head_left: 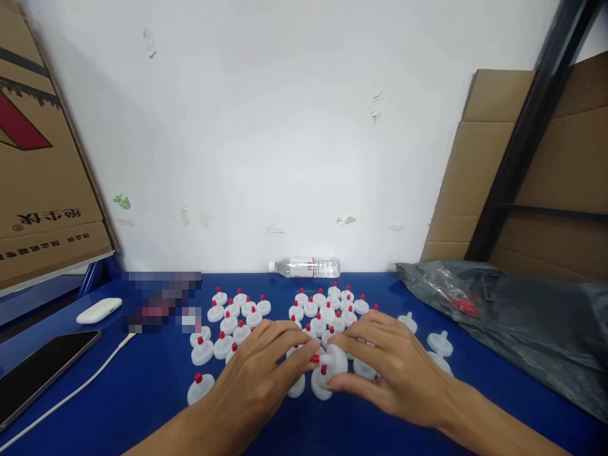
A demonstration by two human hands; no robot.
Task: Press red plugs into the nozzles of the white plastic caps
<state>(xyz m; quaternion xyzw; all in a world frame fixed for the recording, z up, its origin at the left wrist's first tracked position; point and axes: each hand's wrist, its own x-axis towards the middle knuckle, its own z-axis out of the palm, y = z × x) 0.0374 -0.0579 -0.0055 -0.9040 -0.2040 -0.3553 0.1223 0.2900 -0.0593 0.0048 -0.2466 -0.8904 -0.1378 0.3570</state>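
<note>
My right hand (396,361) holds a white nozzle cap (338,360) between thumb and fingers, tipped on its side with its spout pointing left. At the spout's end my left hand (263,370) pinches a small red tip cap (315,358). Around and under both hands stand many white nozzle caps with red tips, such as a red-tipped nozzle cap (202,352) to the left. Right of my right hand are several white nozzle caps without red tips, one being a bare nozzle cap (440,344). My hands hide some of the caps.
A water bottle (304,267) lies against the white wall. On the left are a phone (47,367), a white case (99,311) and a white cable (71,396). A grey plastic bag (522,335) with red pieces (462,306) covers the right side of the blue table (156,418).
</note>
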